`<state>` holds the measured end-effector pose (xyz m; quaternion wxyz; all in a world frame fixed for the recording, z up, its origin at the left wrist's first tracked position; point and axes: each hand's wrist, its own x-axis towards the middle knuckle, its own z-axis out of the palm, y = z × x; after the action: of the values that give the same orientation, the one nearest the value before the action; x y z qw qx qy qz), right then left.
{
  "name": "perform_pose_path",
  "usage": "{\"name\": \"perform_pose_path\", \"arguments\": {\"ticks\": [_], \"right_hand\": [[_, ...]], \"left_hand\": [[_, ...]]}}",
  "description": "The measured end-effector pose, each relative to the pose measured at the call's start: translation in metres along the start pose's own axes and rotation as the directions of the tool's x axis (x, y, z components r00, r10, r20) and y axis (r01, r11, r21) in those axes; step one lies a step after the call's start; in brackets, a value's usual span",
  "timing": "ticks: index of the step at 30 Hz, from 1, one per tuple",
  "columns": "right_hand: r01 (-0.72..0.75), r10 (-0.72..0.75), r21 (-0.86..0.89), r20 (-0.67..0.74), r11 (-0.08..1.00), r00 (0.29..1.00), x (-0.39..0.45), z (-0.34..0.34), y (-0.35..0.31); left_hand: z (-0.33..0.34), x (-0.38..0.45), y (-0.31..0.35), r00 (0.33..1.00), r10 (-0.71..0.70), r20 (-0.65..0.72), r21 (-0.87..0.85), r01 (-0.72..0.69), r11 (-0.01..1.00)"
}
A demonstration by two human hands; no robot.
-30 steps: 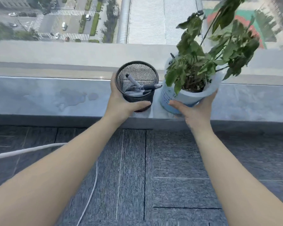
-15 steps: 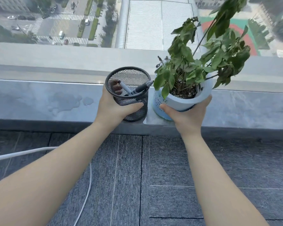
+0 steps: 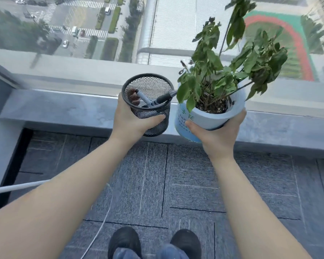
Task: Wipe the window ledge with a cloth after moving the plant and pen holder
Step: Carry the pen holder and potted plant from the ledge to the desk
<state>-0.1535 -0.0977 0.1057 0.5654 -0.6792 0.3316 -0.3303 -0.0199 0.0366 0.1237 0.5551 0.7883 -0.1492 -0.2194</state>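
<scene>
Head view: the left hand [image 3: 128, 119] wraps one black mesh pen holder [image 3: 148, 104], thumb across its near wall and fingers curled round the far side, where they show through the mesh. The holder stands upright in that closed grasp, its base over the near edge of the window ledge [image 3: 64, 111]; whether it is touching the ledge cannot be told. Two pens [image 3: 158, 100] lean inside it, one grey and one dark, the dark one poking past the rim toward the plant.

The right hand [image 3: 218, 134] cups one pale blue pot [image 3: 200, 119] from below and from the right, thumb pressed on the near wall below some green writing, fingers round the far side. The pot tilts slightly toward the person and holds one leafy plant [image 3: 232, 68] rising in front of the window glass. Pot and holder sit just beside each other, apart by a narrow gap.

Below, one white cable [image 3: 17, 187] runs across the grey carpet tiles [image 3: 176, 174], and two dark shoes [image 3: 124, 242] show at the bottom edge.
</scene>
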Motion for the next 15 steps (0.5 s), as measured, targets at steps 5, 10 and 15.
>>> {"name": "perform_pose_path", "arguments": {"ticks": [5, 10, 15], "right_hand": [[-0.005, 0.005, 0.004, 0.07, 1.0, 0.998, -0.027, -0.019, -0.144], [0.023, -0.027, 0.03, 0.124, 0.999, 0.992, -0.054, -0.034, -0.282], [0.127, -0.141, 0.079, 0.221, 0.989, 0.965, -0.081, -0.044, -0.377]], "left_hand": [[-0.063, -0.068, 0.123, 0.998, -0.033, -0.058, -0.033, 0.031, 0.999], [-0.126, -0.141, 0.238, 0.99, -0.032, -0.141, -0.046, 0.025, 0.999], [-0.167, -0.214, 0.313, 0.965, 0.018, -0.261, -0.022, -0.025, 0.999]]}}
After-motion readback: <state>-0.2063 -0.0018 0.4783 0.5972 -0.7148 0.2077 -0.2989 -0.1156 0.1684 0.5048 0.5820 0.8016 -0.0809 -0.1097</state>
